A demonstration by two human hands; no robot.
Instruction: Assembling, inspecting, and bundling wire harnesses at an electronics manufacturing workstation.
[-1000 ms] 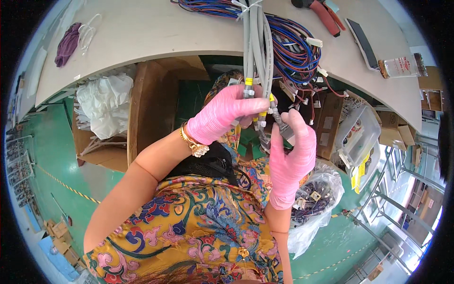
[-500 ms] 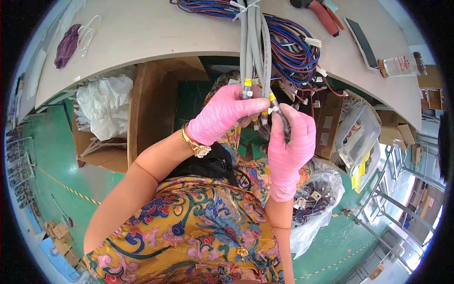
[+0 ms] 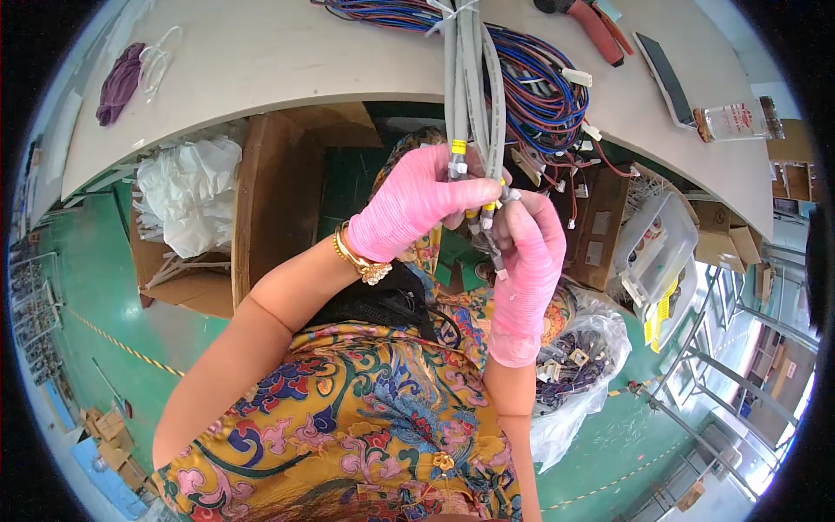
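Several grey cables (image 3: 474,78) hang down over the near table edge, tied above with a white tie. Yellow bands and dark sleeving mark their lower ends. My left hand (image 3: 417,196), in a pink glove, is closed round these ends with its thumb pressed across them. Close against it on the right, my gloved right hand (image 3: 531,244) pinches one cable end beside a small white piece. Its fingertips partly hide what they grip. Below the fingers dangles a dark cable end (image 3: 494,252) with a light tip.
A coil of blue, red and black wires (image 3: 544,104) with white connectors lies on the table (image 3: 261,61). Red-handled pliers (image 3: 596,33), a phone (image 3: 664,78) and a glass jar (image 3: 739,120) are at the right. Beneath stand a cardboard box (image 3: 270,200) and a plastic bag of parts (image 3: 578,365).
My right hand has shifted slightly left and down, closer to my left hand. The cable ends have turned a little, and one end now hangs between the hands.
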